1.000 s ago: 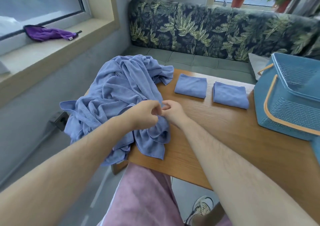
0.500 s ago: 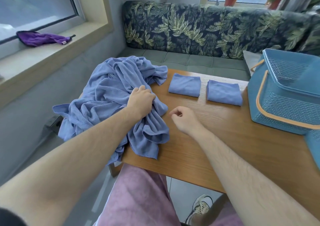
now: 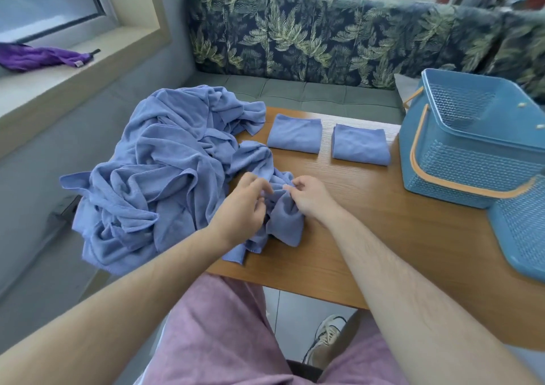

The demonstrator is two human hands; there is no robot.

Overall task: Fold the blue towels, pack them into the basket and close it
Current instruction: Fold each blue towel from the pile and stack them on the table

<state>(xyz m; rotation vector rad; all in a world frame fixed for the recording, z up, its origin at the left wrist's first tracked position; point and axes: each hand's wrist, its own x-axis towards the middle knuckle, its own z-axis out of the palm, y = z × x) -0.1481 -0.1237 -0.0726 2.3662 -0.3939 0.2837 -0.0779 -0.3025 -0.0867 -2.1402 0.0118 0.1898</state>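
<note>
Heap of crumpled blue cloth towels (image 3: pixel 165 178) on the left part of the light wooden table (image 3: pixel 368 207), its outer folds hanging over the table's left edge. The nearest blue towel (image 3: pixel 286 219) lay bunched at the heap's near right side, under both hands. The right hand (image 3: pixel 309 196) pinched a fold of this towel between curled fingertips. The left hand (image 3: pixel 241 204) hovered just beside it with loosely bent fingers, but blur left its grip undecided. A folded blue towel (image 3: pixel 295 134) and a second folded blue towel (image 3: pixel 360 145) lay side by side at the far edge. The blue perforated plastic basket with an orange handle (image 3: pixel 442 154) stood open on the right, and what appeared to be its perforated blue lid (image 3: pixel 519 231) lay near it. The cloth appeared light, limp and non-slippery, and likely to drag its neighbours when lifted. A hem or corner, taken between thumb and finger of each hand, seemed the best hold for separating one towel.
</note>
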